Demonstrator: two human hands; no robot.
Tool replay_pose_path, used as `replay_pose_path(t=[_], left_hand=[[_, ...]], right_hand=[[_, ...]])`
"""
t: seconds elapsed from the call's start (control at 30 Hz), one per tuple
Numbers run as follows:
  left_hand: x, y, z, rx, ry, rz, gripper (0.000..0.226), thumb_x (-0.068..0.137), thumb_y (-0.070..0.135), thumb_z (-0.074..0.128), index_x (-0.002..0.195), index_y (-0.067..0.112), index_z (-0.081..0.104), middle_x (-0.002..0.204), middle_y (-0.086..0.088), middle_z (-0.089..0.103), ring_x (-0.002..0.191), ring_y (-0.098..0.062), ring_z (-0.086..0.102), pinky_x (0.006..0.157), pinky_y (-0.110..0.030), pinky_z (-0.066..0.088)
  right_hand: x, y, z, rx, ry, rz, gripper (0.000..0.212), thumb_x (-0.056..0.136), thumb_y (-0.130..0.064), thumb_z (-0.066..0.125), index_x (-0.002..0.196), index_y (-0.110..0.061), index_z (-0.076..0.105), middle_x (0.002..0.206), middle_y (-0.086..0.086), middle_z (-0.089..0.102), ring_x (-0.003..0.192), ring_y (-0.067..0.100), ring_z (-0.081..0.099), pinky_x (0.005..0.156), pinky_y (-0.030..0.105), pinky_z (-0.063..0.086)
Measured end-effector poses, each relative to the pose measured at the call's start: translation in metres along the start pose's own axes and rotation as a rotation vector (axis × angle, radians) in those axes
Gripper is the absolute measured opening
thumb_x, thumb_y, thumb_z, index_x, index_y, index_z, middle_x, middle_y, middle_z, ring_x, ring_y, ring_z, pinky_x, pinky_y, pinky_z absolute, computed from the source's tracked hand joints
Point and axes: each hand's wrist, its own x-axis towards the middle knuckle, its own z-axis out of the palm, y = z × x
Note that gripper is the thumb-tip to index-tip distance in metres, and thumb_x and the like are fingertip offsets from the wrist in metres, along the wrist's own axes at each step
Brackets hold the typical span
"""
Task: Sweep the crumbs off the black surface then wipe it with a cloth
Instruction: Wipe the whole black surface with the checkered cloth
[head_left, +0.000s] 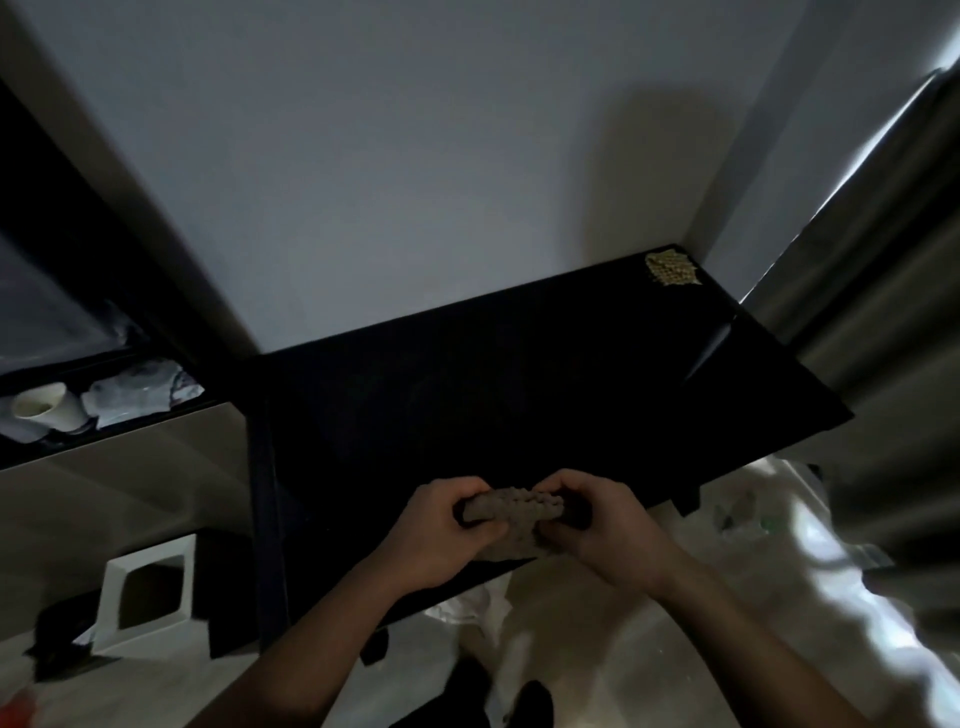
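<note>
Left hand: the left hand is over the near edge of the table, its fingers curled round the left end of the cloth, thumb underneath.
Right hand: the right hand mirrors it, fingers curled over the right end of the same cloth and pinching it.
Cloth: a grey-brown, bumpy-textured cloth is bunched between both hands, held just above the front edge of the table; part of it hangs below the hands.
Table: a flat, matt black rectangular table stands against a pale wall.
Crumbs: a yellowish patch of crumbs or a small mesh-like piece lies in the far right corner of the table, well apart from the hands; which it is cannot be told.
Left side: a white paper cup lies tipped beside crumpled clear plastic in a dark bin.
Floor: a white square-framed box stands left of the table.
</note>
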Motion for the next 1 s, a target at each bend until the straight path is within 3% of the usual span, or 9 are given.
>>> replay_pose_path(t=[0.3,0.43,0.63,0.87,1.0], left_hand=[[0.015,-0.013,0.006,-0.031,-0.028,0.003,0.006,0.092,0.033,0.071,0.098,0.030,0.073,0.093,0.010,0.075,0.087,-0.002,0.072,0.079,-0.030,0.062],[0.036,-0.007,0.012,-0.207,0.003,-0.057,0.010,0.093,0.026,0.071,0.102,0.021,0.074,0.099,0.003,0.078,0.094,-0.010,0.075,0.086,-0.037,0.062],[0.090,0.013,0.032,-0.439,0.069,-0.119,0.019,0.096,0.020,0.068,0.113,0.015,0.074,0.109,-0.002,0.078,0.104,-0.017,0.074,0.093,-0.041,0.060],[0.187,0.044,0.090,-0.513,0.099,-0.227,0.022,0.096,0.016,0.066,0.118,0.018,0.069,0.115,-0.002,0.075,0.108,-0.018,0.072,0.092,-0.041,0.060],[0.261,0.067,0.147,-0.591,0.138,-0.325,0.028,0.093,0.005,0.067,0.118,0.016,0.067,0.111,-0.005,0.074,0.104,-0.019,0.073,0.086,-0.033,0.061]], right_hand=[[-0.001,0.026,0.008,0.031,0.115,0.040,0.018,0.093,-0.016,0.073,0.098,-0.033,0.070,0.094,-0.020,0.072,0.090,0.000,0.070,0.077,0.021,0.057],[0.011,0.036,-0.007,0.174,0.189,0.093,0.015,0.091,-0.020,0.077,0.102,-0.029,0.073,0.094,-0.009,0.075,0.089,0.006,0.073,0.079,0.028,0.060],[0.042,0.063,-0.059,0.483,0.123,0.131,0.033,0.084,-0.006,0.081,0.113,-0.017,0.071,0.108,0.004,0.075,0.105,0.021,0.072,0.089,0.035,0.060],[0.095,0.131,-0.140,0.579,0.234,0.191,0.017,0.094,-0.007,0.071,0.110,-0.011,0.070,0.108,0.011,0.076,0.104,0.026,0.073,0.091,0.041,0.060],[0.126,0.189,-0.204,0.565,0.249,0.238,0.014,0.099,-0.005,0.063,0.112,-0.008,0.067,0.105,0.010,0.075,0.099,0.022,0.073,0.086,0.034,0.060]])
